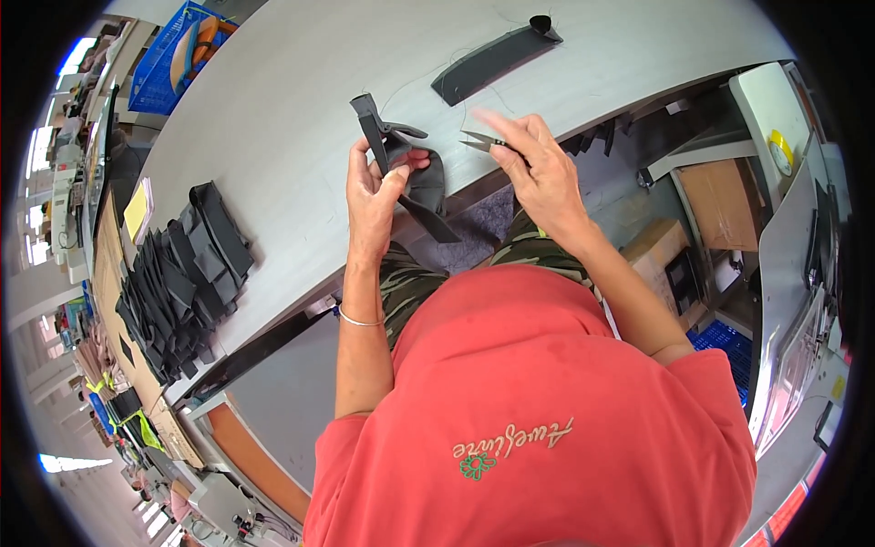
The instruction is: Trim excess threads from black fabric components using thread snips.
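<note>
My left hand (375, 187) is closed around a dark grey fabric piece (425, 187), which curls over and hangs by the table's front edge. To the right, my right hand (540, 173) holds small thread snips (483, 142); their two pointed blades are spread and aim left toward the fabric, apart from it. One finger of that hand is smeared by motion. Farther back on the table lies another dark fabric strip (497, 62), flat, with a rolled end and loose threads around it.
A pile of dark fabric pieces (187, 273) lies at the table's left, beside a yellow notepad (138, 211). At the far left corner stands a blue basket (157, 77). Cardboard boxes (720, 205) and a roll of yellow tape (780, 152) are on the right. The pale table (301, 118) spans the front.
</note>
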{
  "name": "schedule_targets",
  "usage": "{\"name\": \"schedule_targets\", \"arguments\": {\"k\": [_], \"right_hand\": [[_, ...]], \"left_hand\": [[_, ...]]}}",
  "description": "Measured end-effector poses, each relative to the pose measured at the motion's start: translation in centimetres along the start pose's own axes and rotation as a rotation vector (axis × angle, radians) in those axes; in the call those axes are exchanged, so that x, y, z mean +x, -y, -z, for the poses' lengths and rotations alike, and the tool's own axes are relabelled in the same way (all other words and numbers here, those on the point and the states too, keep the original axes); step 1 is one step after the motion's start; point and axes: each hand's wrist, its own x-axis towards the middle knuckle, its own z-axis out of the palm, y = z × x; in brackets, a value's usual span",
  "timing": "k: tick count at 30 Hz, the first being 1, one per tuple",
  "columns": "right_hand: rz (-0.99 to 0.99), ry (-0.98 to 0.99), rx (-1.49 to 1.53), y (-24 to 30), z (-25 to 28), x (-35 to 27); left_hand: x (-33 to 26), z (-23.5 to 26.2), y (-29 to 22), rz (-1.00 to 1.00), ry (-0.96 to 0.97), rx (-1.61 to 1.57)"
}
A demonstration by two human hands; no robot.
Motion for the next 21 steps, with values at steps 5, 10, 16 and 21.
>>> {"name": "schedule_targets", "arguments": {"k": [5,10,16,21], "right_hand": [[-0.037,0.129,-0.052,0.5,-0.3,-1.2],[-0.057,0.322,-0.121,1.3,-1.8,-1.3],[-0.023,0.538,0.442,2.2,0.4,-1.3],[-0.096,0.952,0.539,0.1,3.1,-0.2]], "left_hand": [[-0.3,-0.4,-0.5,0.021,-0.025,-0.112],[-1.3,-0.5,-1.2,0.026,-0.038,-0.148],[-2.7,1.5,-2.4,-0.089,-0.162,-0.169],[-3.2,2.2,-3.7,-0.166,-0.211,-0.238]]}}
